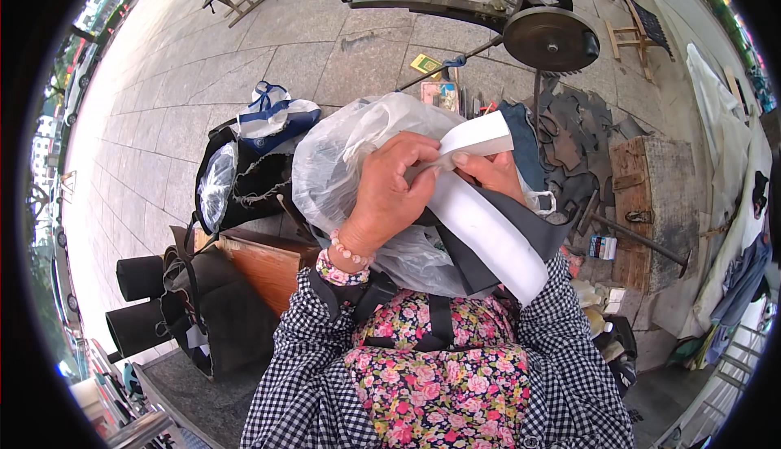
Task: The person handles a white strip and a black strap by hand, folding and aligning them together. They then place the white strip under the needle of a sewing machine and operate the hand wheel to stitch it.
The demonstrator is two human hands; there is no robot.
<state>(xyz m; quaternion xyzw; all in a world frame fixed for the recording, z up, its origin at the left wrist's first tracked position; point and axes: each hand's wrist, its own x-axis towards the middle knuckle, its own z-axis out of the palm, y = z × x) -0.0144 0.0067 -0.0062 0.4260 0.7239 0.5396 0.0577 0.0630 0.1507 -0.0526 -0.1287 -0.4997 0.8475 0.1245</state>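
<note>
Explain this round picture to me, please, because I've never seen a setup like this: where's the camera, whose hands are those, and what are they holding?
There's no robot here. A wide fisheye camera worn on a person's head looks down, so straight edges bend near the rim. The left hand and right hand are the wearer's own, bare and pinching a white strip. A dark sheet lies beneath it, and a see-through plastic bag is under the hands. On the paved ground ahead stands a metal machine with a round wheel; dark scraps and a wooden block lie to the right.
</note>
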